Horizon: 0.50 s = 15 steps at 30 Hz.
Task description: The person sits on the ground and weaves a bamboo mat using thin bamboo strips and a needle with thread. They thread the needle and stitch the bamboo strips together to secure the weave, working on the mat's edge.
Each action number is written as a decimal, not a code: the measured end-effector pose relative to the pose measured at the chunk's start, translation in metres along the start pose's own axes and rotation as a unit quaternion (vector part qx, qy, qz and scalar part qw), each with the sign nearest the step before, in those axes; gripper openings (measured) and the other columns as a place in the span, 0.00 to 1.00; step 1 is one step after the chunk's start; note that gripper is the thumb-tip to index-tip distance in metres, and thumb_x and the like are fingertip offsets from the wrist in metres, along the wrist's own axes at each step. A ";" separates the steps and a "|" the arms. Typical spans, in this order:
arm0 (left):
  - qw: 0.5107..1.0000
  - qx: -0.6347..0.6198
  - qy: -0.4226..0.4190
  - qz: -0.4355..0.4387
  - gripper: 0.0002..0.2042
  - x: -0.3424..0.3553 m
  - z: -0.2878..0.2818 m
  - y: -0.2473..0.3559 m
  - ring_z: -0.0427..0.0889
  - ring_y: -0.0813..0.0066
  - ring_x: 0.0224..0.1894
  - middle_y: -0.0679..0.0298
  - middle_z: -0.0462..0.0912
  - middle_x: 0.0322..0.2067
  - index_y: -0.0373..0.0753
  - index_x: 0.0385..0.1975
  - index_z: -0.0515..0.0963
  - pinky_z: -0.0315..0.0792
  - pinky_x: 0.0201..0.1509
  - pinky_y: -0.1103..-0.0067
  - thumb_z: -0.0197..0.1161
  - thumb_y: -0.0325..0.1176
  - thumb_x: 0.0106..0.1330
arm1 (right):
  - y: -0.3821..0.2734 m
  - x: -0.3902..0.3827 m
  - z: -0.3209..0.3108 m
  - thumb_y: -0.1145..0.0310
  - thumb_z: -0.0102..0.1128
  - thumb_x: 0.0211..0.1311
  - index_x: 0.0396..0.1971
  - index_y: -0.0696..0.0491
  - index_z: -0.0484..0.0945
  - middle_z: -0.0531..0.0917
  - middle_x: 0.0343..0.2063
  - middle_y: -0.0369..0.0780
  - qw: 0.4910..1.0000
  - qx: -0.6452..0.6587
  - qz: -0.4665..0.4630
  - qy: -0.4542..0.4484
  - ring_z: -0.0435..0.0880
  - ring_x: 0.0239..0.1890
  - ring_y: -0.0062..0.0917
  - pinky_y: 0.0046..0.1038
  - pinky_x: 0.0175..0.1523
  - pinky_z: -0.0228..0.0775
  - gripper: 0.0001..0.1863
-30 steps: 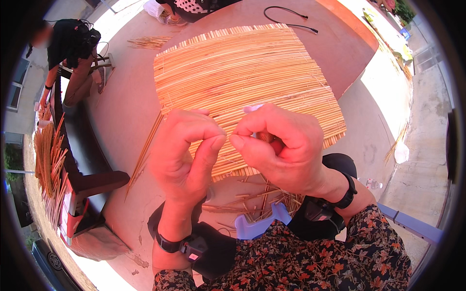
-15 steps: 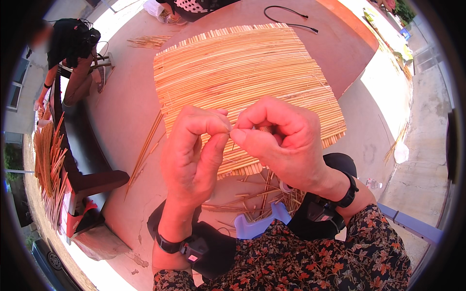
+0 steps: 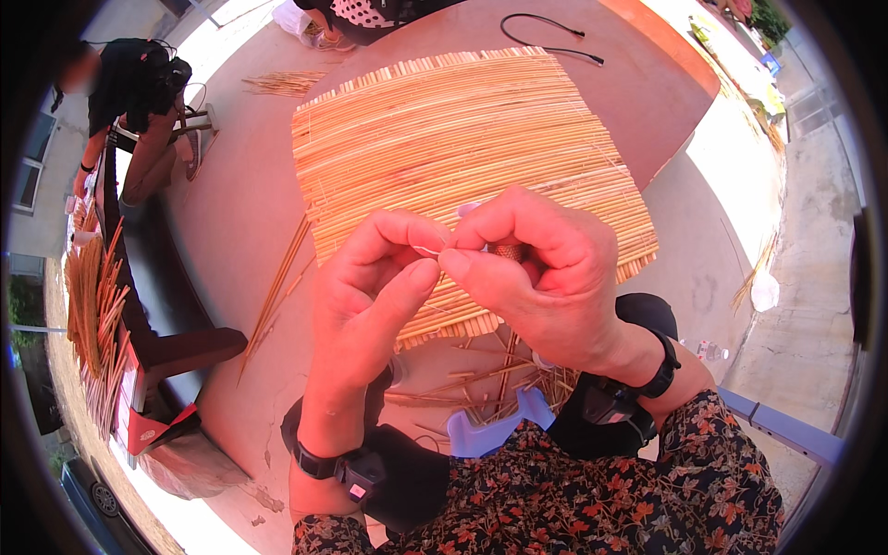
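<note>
Right grip: thumb and forefinger of the right hand (image 3: 555, 277) pressed together, pinching a fine white thread (image 3: 425, 249). Textured metal thimble (image 3: 507, 251) on a finger of the same hand. Left hand (image 3: 365, 287) meets it tip to tip; thread crosses the gap between left thumb and forefinger, but cannot tell whether those tips pinch it. Thread held above the near part of a mat of pale stalks (image 3: 444, 129), laid side by side. Loose stalk pieces (image 3: 508, 365) scattered just below the mat's near edge, beside a lavender plastic piece (image 3: 499, 435). Black cable (image 3: 560, 49) beyond the far edge. Co-worker (image 3: 129, 92) bends at far left, near upright stalks (image 3: 83, 296).
</note>
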<state>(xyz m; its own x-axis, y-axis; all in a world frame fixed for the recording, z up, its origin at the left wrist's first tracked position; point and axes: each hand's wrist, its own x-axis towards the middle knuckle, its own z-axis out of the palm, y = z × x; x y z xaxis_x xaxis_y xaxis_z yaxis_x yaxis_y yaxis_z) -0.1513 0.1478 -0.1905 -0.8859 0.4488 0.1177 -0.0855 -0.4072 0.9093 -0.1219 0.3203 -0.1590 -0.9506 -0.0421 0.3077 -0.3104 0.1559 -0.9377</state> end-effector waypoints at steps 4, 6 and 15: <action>1.000 0.013 -0.019 -0.002 0.07 -0.002 0.004 0.005 0.77 0.80 0.44 0.65 0.78 0.39 0.32 0.41 0.75 0.70 0.51 0.81 0.60 0.21 0.64 | 0.000 0.000 0.001 0.79 0.64 0.57 0.28 0.56 0.79 0.75 0.22 0.26 1.000 0.004 0.000 -0.003 0.62 0.20 0.03 0.12 0.23 0.49 0.03; 1.000 0.015 -0.021 0.004 0.07 -0.002 0.003 0.002 0.77 0.80 0.43 0.65 0.78 0.38 0.32 0.40 0.75 0.71 0.50 0.81 0.61 0.20 0.63 | 0.001 0.000 0.000 0.79 0.64 0.58 0.29 0.56 0.79 0.76 0.22 0.26 1.000 -0.001 -0.003 -0.008 0.63 0.20 0.03 0.12 0.23 0.50 0.03; 0.988 -0.104 -0.037 0.109 0.05 0.007 -0.010 -0.001 0.77 0.69 0.36 0.60 0.77 0.31 0.36 0.32 0.73 0.73 0.45 0.73 0.61 0.27 0.65 | -0.010 0.002 -0.013 0.79 0.63 0.58 0.32 0.59 0.82 0.82 0.27 0.33 0.921 0.357 0.094 -0.124 0.74 0.21 0.11 0.14 0.25 0.61 0.03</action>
<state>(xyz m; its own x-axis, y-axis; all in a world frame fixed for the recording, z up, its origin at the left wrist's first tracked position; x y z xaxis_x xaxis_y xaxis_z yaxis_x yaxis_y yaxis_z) -0.1616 0.1431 -0.1942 -0.8582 0.3862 0.3380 0.0050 -0.6522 0.7580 -0.1205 0.3317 -0.1471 -0.9334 -0.3186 0.1650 0.0185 -0.5020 -0.8647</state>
